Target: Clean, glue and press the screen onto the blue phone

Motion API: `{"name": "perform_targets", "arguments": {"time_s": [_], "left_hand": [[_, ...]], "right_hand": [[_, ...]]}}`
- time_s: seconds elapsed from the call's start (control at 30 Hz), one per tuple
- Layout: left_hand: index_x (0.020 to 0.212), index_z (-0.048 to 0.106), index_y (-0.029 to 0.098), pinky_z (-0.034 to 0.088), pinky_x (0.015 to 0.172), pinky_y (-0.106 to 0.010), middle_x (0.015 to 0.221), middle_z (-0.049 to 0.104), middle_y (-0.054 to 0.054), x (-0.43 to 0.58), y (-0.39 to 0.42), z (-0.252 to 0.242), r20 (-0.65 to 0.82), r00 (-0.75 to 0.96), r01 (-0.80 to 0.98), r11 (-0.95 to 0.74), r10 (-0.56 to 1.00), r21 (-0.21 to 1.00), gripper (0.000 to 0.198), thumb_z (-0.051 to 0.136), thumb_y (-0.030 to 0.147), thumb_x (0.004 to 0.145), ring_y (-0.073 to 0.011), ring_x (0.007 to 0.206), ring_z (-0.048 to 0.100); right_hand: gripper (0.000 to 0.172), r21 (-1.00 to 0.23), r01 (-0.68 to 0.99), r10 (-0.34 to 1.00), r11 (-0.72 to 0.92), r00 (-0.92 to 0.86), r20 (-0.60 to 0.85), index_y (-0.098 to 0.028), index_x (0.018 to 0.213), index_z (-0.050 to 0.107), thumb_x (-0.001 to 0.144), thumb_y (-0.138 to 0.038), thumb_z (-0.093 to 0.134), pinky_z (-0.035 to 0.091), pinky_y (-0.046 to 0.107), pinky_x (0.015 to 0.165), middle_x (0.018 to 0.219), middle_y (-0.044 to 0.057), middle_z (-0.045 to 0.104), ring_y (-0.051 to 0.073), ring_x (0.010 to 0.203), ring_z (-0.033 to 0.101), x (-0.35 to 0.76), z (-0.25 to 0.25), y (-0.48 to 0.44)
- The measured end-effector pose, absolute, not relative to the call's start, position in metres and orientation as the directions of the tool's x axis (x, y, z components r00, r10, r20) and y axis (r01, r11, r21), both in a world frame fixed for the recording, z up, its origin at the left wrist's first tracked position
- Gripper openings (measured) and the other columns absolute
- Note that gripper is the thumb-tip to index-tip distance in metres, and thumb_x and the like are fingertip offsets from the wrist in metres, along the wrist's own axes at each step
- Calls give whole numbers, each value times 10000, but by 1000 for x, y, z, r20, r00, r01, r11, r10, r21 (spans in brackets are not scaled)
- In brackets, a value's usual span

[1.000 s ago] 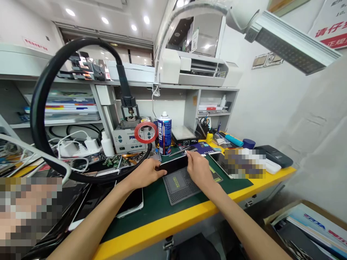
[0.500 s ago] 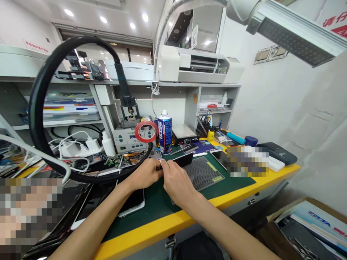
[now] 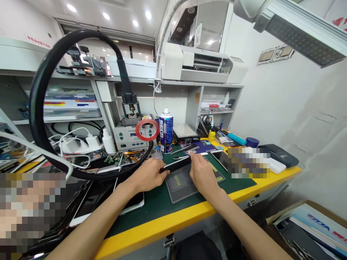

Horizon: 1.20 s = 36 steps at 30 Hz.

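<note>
My left hand (image 3: 151, 175) pinches the left end of a dark, flat phone (image 3: 177, 164). At its other end, my right hand (image 3: 203, 172) grips with thumb and fingers closed. The phone is tipped up nearly edge-on, just above a grey perforated mat (image 3: 177, 195), and its far face is hidden. Right behind it lies a slim brush (image 3: 176, 157) with a white handle, partly covered by the right hand. Tweezers (image 3: 183, 148) rest a little farther back on the green work mat (image 3: 154, 207).
A blue spray can (image 3: 166, 133) and a roll of red tape (image 3: 138, 130) stand behind the hands. A thick black hose (image 3: 36, 115) loops at left, above tablets (image 3: 132, 202). Another phone (image 3: 220, 159) lies right. The yellow table edge (image 3: 162, 225) runs in front.
My right hand has slid right along the phone, away from my left hand. The hands are now apart at its two ends, and more of the phone and perforated mat shows.
</note>
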<state>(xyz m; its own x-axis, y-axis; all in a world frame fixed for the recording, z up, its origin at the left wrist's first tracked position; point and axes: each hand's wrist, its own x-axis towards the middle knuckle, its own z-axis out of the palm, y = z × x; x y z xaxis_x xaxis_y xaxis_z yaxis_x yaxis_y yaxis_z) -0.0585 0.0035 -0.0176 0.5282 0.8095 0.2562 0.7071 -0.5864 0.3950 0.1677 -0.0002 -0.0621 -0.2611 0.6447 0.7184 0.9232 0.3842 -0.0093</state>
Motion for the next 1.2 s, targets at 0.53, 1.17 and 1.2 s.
{"name": "perform_targets", "arguments": {"time_s": [0.53,1.17,1.2], "left_hand": [[652,558,188,342,605,-289,714,608,-44,-55,0,-16,260,609,693,-662,749,285,220,506,177,866,-170,643,550],[674,644,194,330,565,-300,730,654,-53,-57,-1,-13,265,585,702,-642,767,309,270,532,289,900,-174,612,551],[675,641,196,329,569,-301,721,651,-49,-57,-1,-14,264,587,700,-643,766,310,262,531,282,898,-174,614,550]], "right_hand": [[456,53,816,570,576,-447,690,5,1350,496,918,18,349,588,365,706,962,163,651,258,868,625,119,-69,-33],[333,20,919,593,393,-270,759,-33,1218,585,981,-79,357,537,360,631,842,141,643,259,748,634,190,-68,-2],[336,20,911,587,411,-282,759,-30,1221,582,978,-71,354,545,365,650,850,146,646,260,765,636,186,-68,-4]]}}
